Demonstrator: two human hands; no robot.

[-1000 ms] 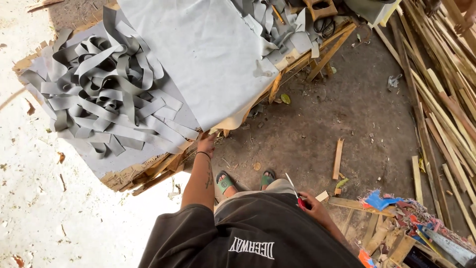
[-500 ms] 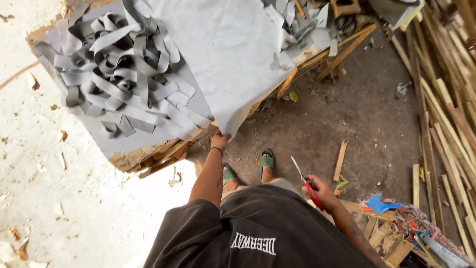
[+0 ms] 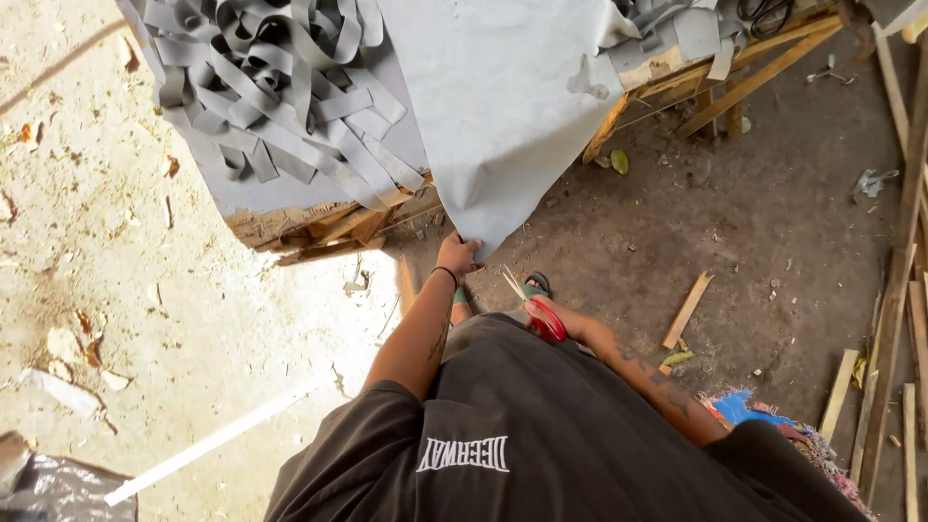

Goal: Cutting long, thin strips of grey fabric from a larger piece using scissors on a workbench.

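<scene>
Person stands at the near edge of a low wooden workbench [image 3: 338, 224], seen from above. Left hand [image 3: 456, 256] is closed, pinching the hanging corner of a big grey vinyl sheet [image 3: 503, 106] that drapes off the bench toward the dirt floor [image 3: 754, 222]. Right hand [image 3: 549, 314] is closed around red-handled scissors [image 3: 532, 304], blades parted and pointing toward the sheet's lowest corner, tips just beside it, not clearly touching. The two hands are near each other, scissors just right of the left hand.

Left of the sheet, on the bench top, lies a tangled pile of cut grey strips [image 3: 280, 87] resting on another grey layer. More grey offcuts [image 3: 677, 29] sit far right on the bench, next to a pair of black scissors [image 3: 768, 12] at the far edge.

Floor: a short wood offcut [image 3: 686, 309] lies right of the person, long wooden slats [image 3: 894, 290] stacked along the right side, a blue rag [image 3: 739, 406] near the right elbow. A white stick [image 3: 213, 440] lies on the pale concrete at near left, with a black plastic bag [image 3: 58, 488] in the near-left corner. One sandalled foot [image 3: 536, 285] shows under the sheet corner.
</scene>
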